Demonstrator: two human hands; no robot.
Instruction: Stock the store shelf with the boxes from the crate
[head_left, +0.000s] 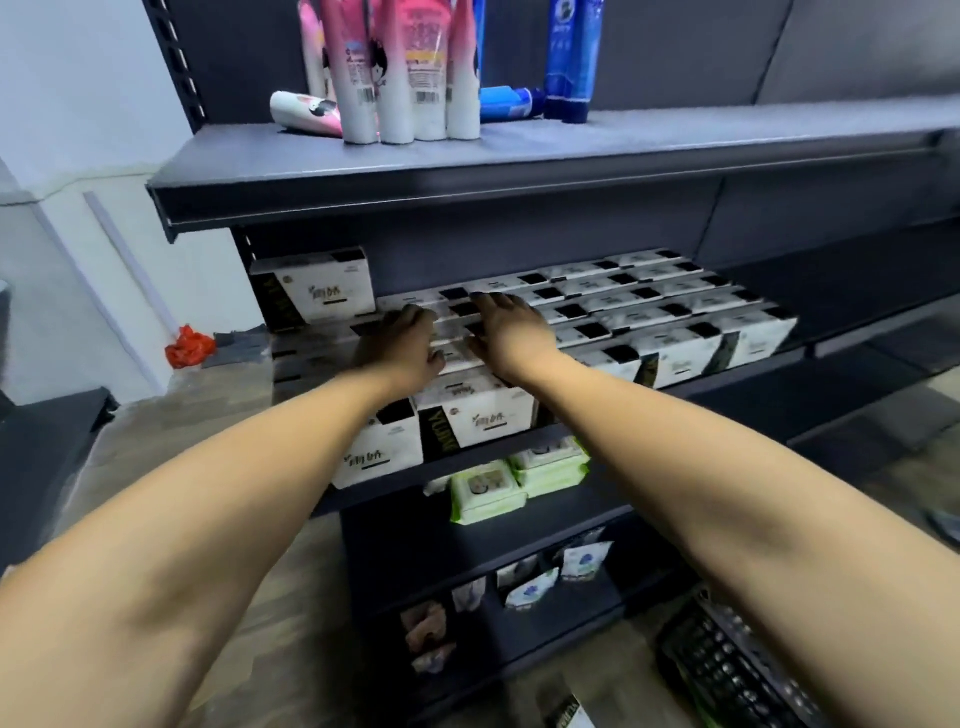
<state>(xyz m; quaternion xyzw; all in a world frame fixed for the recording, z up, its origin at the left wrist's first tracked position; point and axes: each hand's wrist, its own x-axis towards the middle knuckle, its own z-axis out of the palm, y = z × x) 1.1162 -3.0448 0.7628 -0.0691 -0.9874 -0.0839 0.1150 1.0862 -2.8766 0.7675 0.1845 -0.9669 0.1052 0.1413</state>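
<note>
The right grip is laid palm down at the centre of the frame, its fingers spread and nearly straight, pressed on the tops of the boxes. Just to its left, the left grip is rested on the same tops with its fingers bent at the knuckles. Whether a box is pinched there cannot be told. Both forearms are stretched in from the lower corners.

The white boxes with black patches are set in close rows on the middle shelf, running from the centre toward the right. One more box is stacked on the rows at the far left end.

On the upper shelf, pink and white tubes are stood upright at the top centre, with blue tubes beside them to the right. Green packs are seen on the shelf below the boxes. A dark crate is placed on the floor at the lower right, and a red bag lies on the floor at the left.
</note>
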